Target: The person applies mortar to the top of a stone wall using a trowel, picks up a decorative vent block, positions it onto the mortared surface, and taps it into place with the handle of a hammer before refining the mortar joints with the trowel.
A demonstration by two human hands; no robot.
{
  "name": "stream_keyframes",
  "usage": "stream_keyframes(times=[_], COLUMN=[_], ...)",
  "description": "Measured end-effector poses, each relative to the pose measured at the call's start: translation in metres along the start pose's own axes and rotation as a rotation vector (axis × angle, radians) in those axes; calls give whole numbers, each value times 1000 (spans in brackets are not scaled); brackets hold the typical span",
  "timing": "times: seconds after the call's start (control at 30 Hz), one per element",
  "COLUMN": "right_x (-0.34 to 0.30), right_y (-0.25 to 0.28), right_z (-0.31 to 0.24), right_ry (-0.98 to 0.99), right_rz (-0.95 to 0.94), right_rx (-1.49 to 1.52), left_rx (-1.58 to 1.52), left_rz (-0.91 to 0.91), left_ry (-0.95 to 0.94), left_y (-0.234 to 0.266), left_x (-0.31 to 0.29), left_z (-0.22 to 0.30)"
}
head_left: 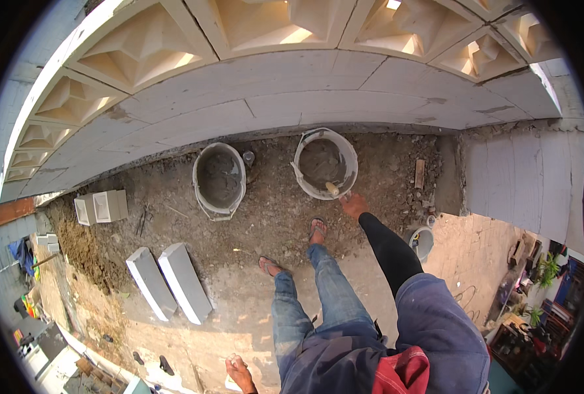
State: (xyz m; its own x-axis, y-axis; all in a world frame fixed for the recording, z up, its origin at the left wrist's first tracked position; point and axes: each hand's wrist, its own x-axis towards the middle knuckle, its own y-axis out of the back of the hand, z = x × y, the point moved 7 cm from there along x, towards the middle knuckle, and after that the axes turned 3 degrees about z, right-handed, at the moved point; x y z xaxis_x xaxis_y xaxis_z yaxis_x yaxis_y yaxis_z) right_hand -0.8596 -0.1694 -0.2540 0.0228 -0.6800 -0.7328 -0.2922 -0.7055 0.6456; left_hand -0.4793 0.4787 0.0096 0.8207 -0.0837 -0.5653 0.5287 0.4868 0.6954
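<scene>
My right hand [354, 205], its arm in a black sleeve, reaches to the near right rim of a pale bucket [352, 157] with grey mortar [318, 161] in it. Its fingers are stretched out and look empty, close to the light wooden handle of a tool [332, 188], probably a trowel; its blade is hidden in the mortar. Whether the fingers touch the rim I cannot tell. Low in the picture my left hand [241, 375] hangs apart from the buckets, fingers loosely bent, with nothing visible in them. A second bucket [199, 190] of mortar stands to the left.
Ahead runs a block wall [220, 95] topped by patterned openwork blocks [272, 26]. Two long pale blocks [185, 282] lie left of my feet, with smaller hollow blocks [110, 207] farther off. At right are a small pail [423, 243] and a brick piece [419, 174] on rubble.
</scene>
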Motion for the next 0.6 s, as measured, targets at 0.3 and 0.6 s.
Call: stream_keyframes(times=[0.3,0.6], right_x=[69,81], right_y=[-36,-3], right_z=[-14,-25], right_ry=[5,12], right_rz=[15,-36], right_rx=[2,-102], left_rx=[25,-13], left_rz=[-28,-193], left_ry=[144,120], left_y=[14,-15], left_x=[-35,-46], left_z=[6,25])
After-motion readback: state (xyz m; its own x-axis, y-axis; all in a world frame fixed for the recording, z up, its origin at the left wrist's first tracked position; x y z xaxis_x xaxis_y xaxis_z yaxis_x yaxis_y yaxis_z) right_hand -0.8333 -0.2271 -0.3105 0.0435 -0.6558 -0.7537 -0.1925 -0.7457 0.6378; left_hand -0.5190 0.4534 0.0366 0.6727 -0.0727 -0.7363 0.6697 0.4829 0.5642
